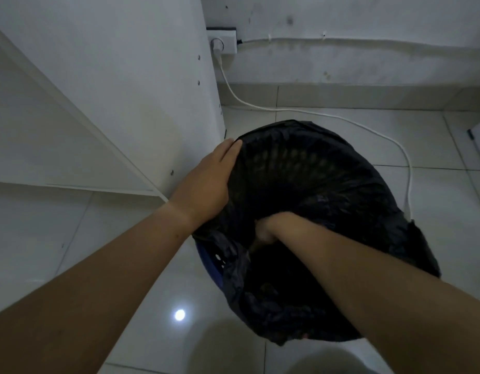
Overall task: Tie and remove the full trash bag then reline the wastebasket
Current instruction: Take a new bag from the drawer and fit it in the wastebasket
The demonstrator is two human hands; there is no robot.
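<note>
The bag (328, 184) lines the blue wastebasket (208, 265) on the floor, mouth up, with the left hand (206, 182) pressing straight-fingered on its far-left rim and the right hand (268, 228) reaching down inside, its grip too blurred to tell.

One wide-angle view, worn on the person's head, looks forward and steeply down, almost straight over the wastebasket (208, 265), whose black bag (328, 184) fills the middle of the frame. The camera sits close: the left forearm (112, 265) enters from 7 o'clock and the right forearm (368, 265) from 5 o'clock, both reaching the centre. Tiled floor (125, 225) spreads below, the wall (368, 63) lies at 12 o'clock, and a white cabinet (112, 76) at 10 o'clock.
</note>
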